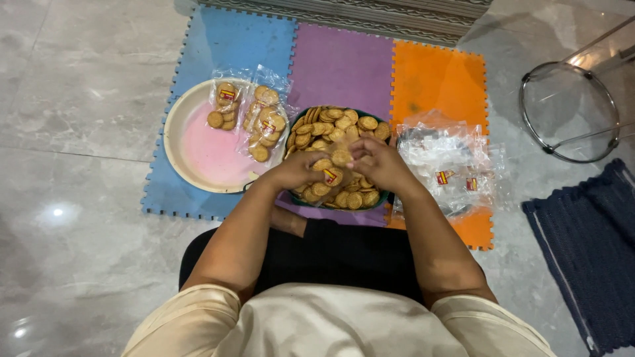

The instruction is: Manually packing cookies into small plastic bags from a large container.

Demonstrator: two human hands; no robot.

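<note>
Nearest the camera are the person's cream sleeves and bare forearms, reaching out over a black cushion [344, 254] on the grey tiled floor. Both hands meet above the near half of a green bowl [380, 199] heaped with round golden biscuits [337, 122]. The left hand [299, 169] is closed around a small clear bag [331, 176] with a red and yellow label, which already shows a few biscuits inside; the right hand [378, 162] pinches the bag's upper part together with a biscuit at its fingertips, so both hands are grasping the bag over the bowl. The bowl sits on the purple middle tile of a foam mat [340, 66], reaching that tile's near edge. To the right, on the orange tile and spilling past its near right corner, lies a loose heap of empty clear bags [450, 165] with the same labels. To the left, on the blue tile, a cream plate [198, 152] with a pink centre carries two filled bags of biscuits [264, 122] along its far right rim. Farther right, off the mat, stand a round glass stool [569, 112] and a dark blue rug [589, 244].
</note>
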